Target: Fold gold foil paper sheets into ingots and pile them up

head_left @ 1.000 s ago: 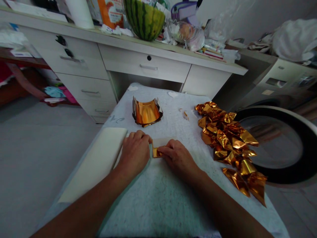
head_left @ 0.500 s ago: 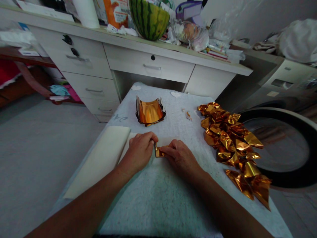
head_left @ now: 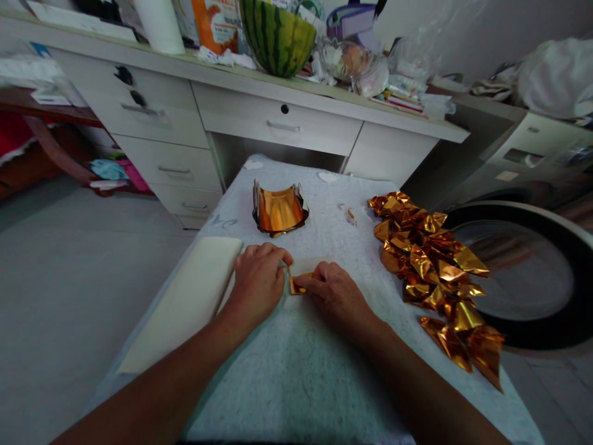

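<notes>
A small folded piece of gold foil paper lies on the cloth-covered table between my hands. My left hand is closed, its thumb and forefinger pinching the foil's left edge. The fingers of my right hand are pressed together on the foil's right part and hide some of it. Just beyond my hands sits a curved stack of gold foil sheets. To the right spreads a pile of folded gold foil pieces. Beside my left forearm lies a cream paper pad or folded sheet.
White drawers stand behind the table, with a cut watermelon and clutter on top. On the right, a washing machine has its round door swung out beside the pile. Small foil scraps lie near the stack.
The thumb of my left hand has shifted slightly at the foil's left edge, and the fingers of my right hand have slid a little left over the foil. The view has tilted slightly.
</notes>
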Motion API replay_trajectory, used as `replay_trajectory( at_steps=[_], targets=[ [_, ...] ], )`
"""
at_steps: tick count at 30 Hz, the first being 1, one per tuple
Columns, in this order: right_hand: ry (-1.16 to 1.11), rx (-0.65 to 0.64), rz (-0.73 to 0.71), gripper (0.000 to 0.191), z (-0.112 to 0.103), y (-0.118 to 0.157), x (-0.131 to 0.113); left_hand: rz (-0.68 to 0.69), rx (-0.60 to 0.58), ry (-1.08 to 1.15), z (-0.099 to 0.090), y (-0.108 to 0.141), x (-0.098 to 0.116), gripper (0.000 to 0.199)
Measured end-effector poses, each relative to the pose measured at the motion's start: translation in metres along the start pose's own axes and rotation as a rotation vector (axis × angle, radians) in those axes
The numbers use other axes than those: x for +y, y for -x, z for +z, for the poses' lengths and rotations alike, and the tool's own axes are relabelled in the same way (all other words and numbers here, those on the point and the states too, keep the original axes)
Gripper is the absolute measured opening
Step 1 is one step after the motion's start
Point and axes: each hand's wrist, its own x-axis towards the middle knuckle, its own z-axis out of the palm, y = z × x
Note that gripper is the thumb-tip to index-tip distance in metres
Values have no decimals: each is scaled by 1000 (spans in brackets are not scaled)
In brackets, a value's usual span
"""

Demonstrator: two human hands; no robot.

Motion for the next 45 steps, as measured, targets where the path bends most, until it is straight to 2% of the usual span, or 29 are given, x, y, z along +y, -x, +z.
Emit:
replay_trajectory(
  at_steps=[5, 12, 17, 24, 26, 28, 31, 32, 35, 38, 42, 45],
  targets=[
    [12, 16, -11, 29, 1, 0, 0, 122, -60, 17, 3, 1, 0, 25],
    [-89, -25, 55, 20, -5, -3, -4, 106, -122, -8, 4, 3, 1, 13],
    [-162, -16, 81, 12, -6, -3, -3, 113, -97, -54, 7, 7, 3, 12],
    [-226, 49, 159, 12, -5, -1, -1, 149, -68, -103, 15, 12, 2, 7],
    [-186, 59, 197, 10, -5, 0, -1, 209, -19, -125, 17, 14, 3, 9],
    [-141, 61, 225, 10, -5, 0, -1, 325, 10, -161, 19, 16, 5, 12],
    [-97, 54, 233, 14, -4, 0, 0, 517, -37, -280, 22, 24, 8, 15],
    [-85, 49, 233, 17, -3, 0, 0, 544, -51, -346, 23, 29, 9, 18],
    [-51, 38, 239, 18, -3, 0, -1, 593, 2, -518, 31, 45, 7, 32],
    [-30, 52, 258, 11, -2, 0, -5, 652, 99, -537, 39, 56, 0, 46],
    [14, 86, 279, 25, -1, -1, -11, 675, 144, -553, 39, 59, -6, 45],
    [42, 69, 291, 27, -1, -2, -13, 661, 157, -568, 37, 59, -5, 44]
  ],
)
